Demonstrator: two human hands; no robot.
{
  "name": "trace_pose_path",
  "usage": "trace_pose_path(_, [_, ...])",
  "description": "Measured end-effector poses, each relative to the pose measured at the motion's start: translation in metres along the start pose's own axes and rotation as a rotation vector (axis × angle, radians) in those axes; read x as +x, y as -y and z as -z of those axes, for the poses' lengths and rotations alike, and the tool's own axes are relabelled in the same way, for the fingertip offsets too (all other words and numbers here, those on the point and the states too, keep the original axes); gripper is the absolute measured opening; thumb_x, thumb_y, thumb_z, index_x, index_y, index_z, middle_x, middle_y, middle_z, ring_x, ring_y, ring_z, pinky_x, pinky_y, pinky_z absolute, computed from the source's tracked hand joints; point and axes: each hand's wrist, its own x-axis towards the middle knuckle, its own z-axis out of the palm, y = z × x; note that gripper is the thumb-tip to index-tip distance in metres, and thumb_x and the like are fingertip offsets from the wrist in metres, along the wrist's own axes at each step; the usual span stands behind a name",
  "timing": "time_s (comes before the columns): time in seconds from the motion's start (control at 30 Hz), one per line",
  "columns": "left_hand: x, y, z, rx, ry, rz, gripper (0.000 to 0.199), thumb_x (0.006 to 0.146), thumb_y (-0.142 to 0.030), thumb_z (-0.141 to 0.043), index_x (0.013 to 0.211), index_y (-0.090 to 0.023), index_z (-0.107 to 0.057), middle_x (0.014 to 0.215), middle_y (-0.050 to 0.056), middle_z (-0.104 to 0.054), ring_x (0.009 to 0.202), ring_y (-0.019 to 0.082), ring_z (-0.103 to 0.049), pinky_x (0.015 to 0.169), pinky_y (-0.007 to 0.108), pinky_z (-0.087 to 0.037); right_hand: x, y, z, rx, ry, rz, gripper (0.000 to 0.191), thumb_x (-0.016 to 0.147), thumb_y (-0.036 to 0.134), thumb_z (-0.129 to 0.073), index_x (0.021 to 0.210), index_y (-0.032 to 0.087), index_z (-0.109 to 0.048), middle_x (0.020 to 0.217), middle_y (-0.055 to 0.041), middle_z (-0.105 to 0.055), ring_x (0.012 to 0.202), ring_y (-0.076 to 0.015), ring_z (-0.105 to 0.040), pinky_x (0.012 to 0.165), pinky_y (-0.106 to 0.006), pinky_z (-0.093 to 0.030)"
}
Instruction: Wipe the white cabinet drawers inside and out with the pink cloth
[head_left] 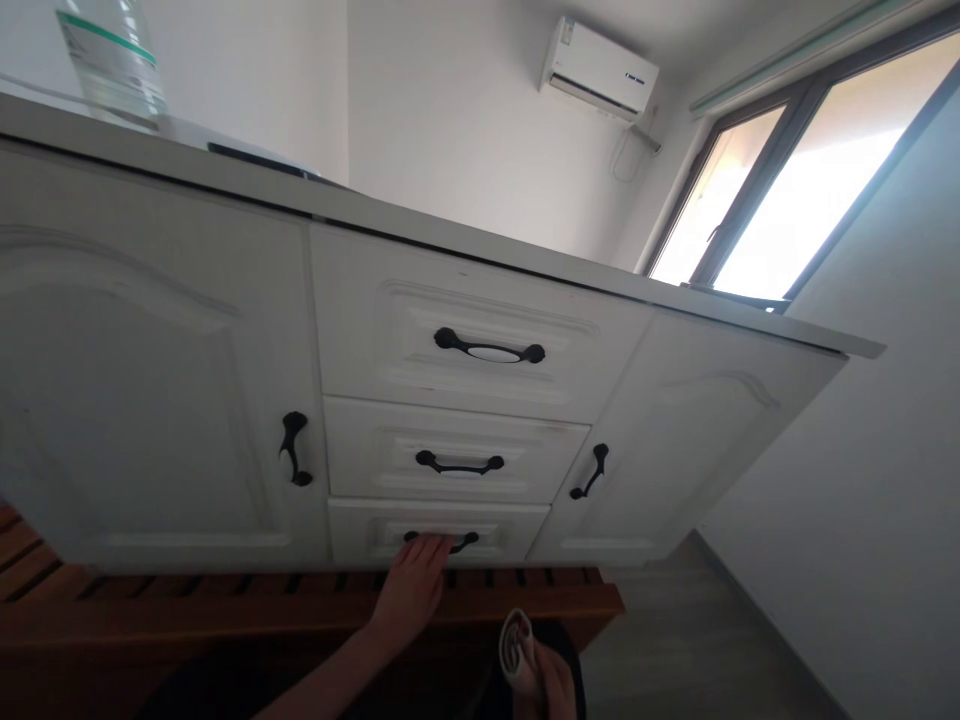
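Observation:
My left hand [414,585] reaches to the bottom drawer [508,522] of a white cabinet, its fingers closed over the left part of the dark handle [466,541]. That drawer looks closed. Low in the view, my right hand [551,683] holds a rolled cloth [516,645], light with some red in it, its rolled end facing up. Above the bottom drawer are a middle drawer [540,458] and a top drawer [577,345], both closed, each with a dark handle.
Cabinet doors stand at left [150,400] and right [675,440]. A slatted wooden bench [300,612] runs below the drawers. On the cabinet top [465,240] are a clear bottle [116,70] and a dark flat object [259,158]. Wooden floor [667,640] shows at lower right.

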Motion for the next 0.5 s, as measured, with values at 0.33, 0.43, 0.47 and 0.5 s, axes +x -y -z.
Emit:
trace_pose_path(0.33, [-0.029,-0.020,0.004,-0.015,-0.013,0.047,0.061,0.085,-0.001,-0.042,0.139,-0.022,-0.060,0.141,0.007,-0.068,0.131,0.026,-0.061,0.114,0.049,-0.047,0.055,0.046,-0.029,0.169,0.092,0.091,0.031,0.089,0.022,-0.062,0.117,0.024,-0.075,0.114,-0.0111,-0.070,0.102,-0.0267,-0.071,0.088,-0.039,-0.059])
trace_pose_path(0.43, [-0.061,-0.024,-0.002,0.043,-0.056,-0.054,0.067,0.079,0.000,-0.044,0.140,-0.023,-0.059,0.138,0.005,-0.071,0.127,0.027,-0.066,0.109,0.047,-0.052,0.047,0.065,-0.024,0.200,0.113,0.110,0.033,0.090,0.023,-0.061,0.120,0.024,-0.073,0.118,-0.0119,-0.068,0.106,-0.0285,-0.069,0.090,-0.040,-0.058])
trace_pose_path(0.47, [-0.072,-0.025,-0.002,0.057,-0.064,-0.099,0.069,0.076,0.000,-0.046,0.140,-0.023,-0.059,0.137,0.004,-0.072,0.124,0.027,-0.068,0.106,0.045,-0.054,0.046,0.071,-0.020,0.189,0.141,0.125,0.033,0.091,0.023,-0.060,0.122,0.025,-0.073,0.119,-0.0121,-0.068,0.107,-0.0290,-0.069,0.090,-0.040,-0.058])
trace_pose_path(0.5, [-0.082,-0.025,-0.002,0.062,-0.060,-0.141,0.070,0.075,-0.001,-0.047,0.140,-0.023,-0.059,0.135,0.003,-0.073,0.122,0.027,-0.069,0.104,0.044,-0.056,0.047,0.076,-0.015,0.168,0.173,0.139,0.034,0.092,0.023,-0.059,0.123,0.025,-0.073,0.120,-0.0125,-0.067,0.108,-0.0294,-0.069,0.091,-0.041,-0.057])
